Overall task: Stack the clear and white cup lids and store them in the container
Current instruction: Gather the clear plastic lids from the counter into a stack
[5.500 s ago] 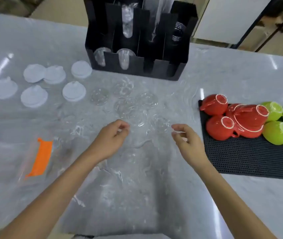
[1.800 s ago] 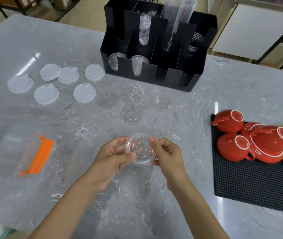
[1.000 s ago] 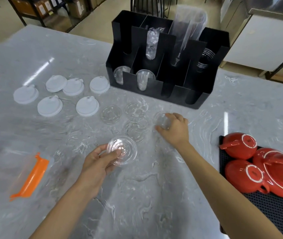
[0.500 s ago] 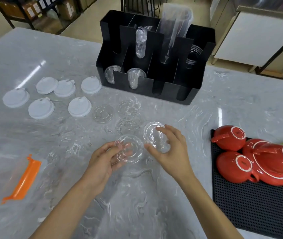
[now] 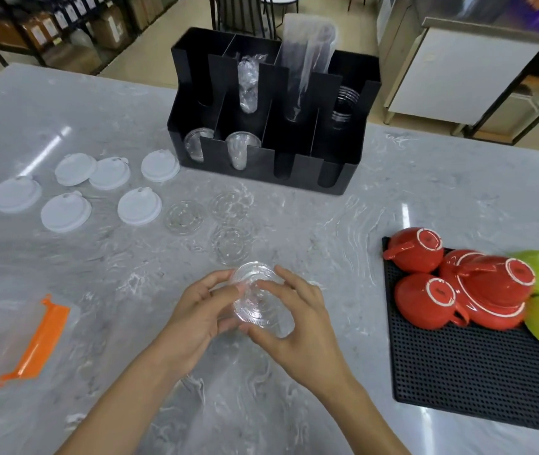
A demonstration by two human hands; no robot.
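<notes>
Clear lids [image 5: 256, 298] are held above the marble counter [image 5: 393, 192], gripped by the left hand [image 5: 201, 311] on one edge and the right hand [image 5: 297, 318] on the other. Half a second ago two lids were held apart, one per hand; now they are brought together. Just beyond the grip three clear lids [image 5: 230, 246] remain; farther left, six white lids [image 5: 138, 210]; beyond those, the black container [image 5: 337, 162].

No readable text anywhere (the shelf box [image 5: 36, 31] labels are too blurred).
</notes>
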